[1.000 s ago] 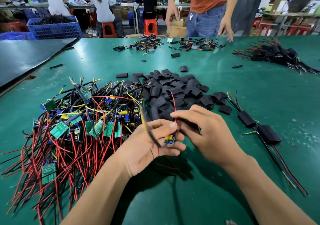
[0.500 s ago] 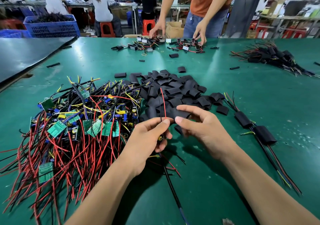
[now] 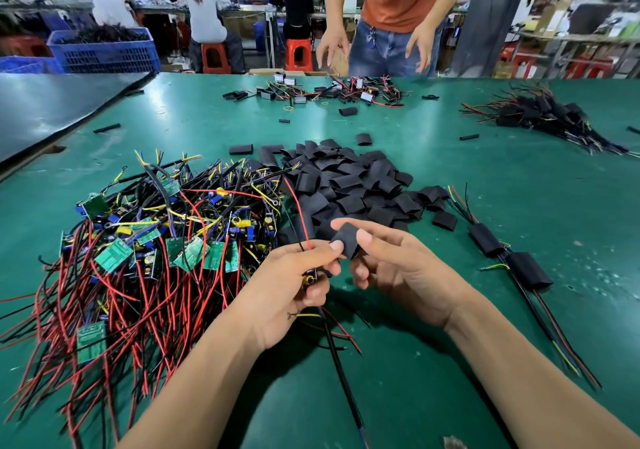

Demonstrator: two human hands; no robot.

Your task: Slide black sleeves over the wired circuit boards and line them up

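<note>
Sleeve (image 3: 344, 242) between both hands' fingertips

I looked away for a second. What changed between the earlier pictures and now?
The right hand reached to the sleeve pile, pinched one black sleeve and brought it back toward the left hand. The left hand kept gripping the wired board; the two finished pieces stayed put.

Single head-worn view, forward and down, close over both hands at a green table (image 3: 485, 206).
</note>
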